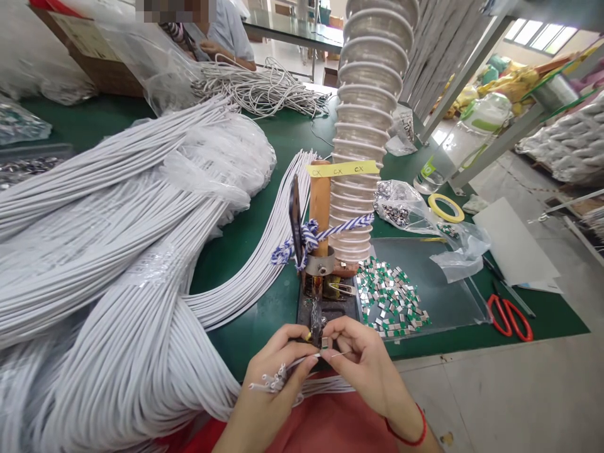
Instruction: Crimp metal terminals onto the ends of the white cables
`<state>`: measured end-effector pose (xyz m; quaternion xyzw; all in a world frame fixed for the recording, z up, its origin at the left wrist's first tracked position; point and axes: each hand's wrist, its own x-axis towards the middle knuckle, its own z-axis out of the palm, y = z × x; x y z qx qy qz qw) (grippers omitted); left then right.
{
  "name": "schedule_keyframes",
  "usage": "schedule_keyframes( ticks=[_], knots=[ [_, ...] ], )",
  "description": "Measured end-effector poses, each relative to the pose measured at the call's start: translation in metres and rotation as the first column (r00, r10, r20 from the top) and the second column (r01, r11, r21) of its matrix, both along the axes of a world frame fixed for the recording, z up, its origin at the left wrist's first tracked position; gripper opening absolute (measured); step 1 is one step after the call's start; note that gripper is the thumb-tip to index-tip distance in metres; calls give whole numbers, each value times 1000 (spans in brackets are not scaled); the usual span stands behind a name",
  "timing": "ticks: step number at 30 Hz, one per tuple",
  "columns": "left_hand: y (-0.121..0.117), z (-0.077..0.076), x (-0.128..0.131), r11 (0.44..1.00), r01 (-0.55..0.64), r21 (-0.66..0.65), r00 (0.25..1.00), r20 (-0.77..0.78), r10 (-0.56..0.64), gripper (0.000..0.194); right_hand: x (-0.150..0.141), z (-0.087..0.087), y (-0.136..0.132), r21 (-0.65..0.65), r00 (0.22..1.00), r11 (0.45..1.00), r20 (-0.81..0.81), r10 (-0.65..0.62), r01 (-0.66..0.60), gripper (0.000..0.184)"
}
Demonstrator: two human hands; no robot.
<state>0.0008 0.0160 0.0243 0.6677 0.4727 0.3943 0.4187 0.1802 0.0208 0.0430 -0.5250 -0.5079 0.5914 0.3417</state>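
My left hand [278,368] is closed around several white cables [268,382], their cut ends sticking out near the palm. One cable reaches forward from its fingertips. A small metal connector with a green board [325,343] is pinched by my right hand [368,358], close to that cable's end; whether the two touch I cannot tell. A thin wire runs by the right fingers. Directly ahead of both hands, an upright soldering iron [320,214] with an orange handle points down in its clamp, tied with blue-and-white cord. Its tip is near the connector, partly hidden by the fingers.
Large bundles of white cable [117,277] cover the left side. A ribbed duct [363,126] rises behind the iron. Many connectors [391,296] lie on a plastic sheet at right, with red-handled scissors [510,318], yellow tape [446,208] and a bottle [453,151]. Another person [219,38] sits opposite.
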Motion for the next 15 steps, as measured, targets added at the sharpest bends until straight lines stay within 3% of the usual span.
schedule_keyframes(
  ticks=[4, 7, 15],
  knots=[
    [3, 9, 3, 998, -31, 48, 999, 9, 31, 21, 1, -3, -4, 25, 995, 998, -76, -60, 62, 11],
    [4, 13, 5, 995, -84, 60, 996, 4, 84, 24, 0, -3, -10, 143, 986, 985, -146, -77, 98, 12],
    [8, 19, 8, 984, -152, 93, 988, 8, 152, 25, -13, -8, -14, 333, 989, 931, -44, -141, 148, 14]
  ],
)
